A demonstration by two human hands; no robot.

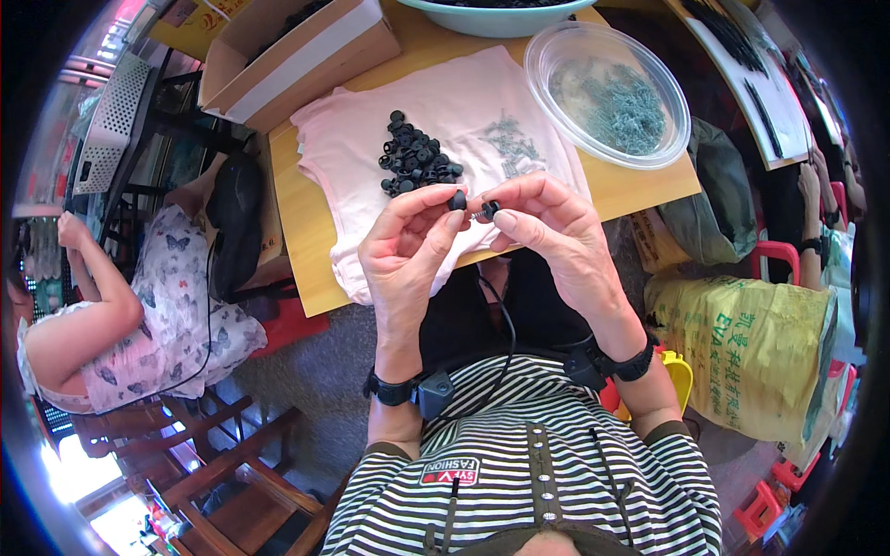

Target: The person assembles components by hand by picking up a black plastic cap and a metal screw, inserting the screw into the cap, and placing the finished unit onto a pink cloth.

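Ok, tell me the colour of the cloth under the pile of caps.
Pale pink cloth, head view.

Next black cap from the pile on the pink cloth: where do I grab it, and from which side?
Probably an outlying cap at the pile edge nearest you, pinched across its round rim from above. Caps there lie looser on the pink cloth; the middle is heaped together.

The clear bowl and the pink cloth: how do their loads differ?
The clear bowl holds small grey-green metal pieces; the pink cloth carries a heap of black caps plus a few loose grey pieces. The bowl's load is walled in; the cloth's lies open. The hands work nearer the cloth. Both rest on the wooden table.
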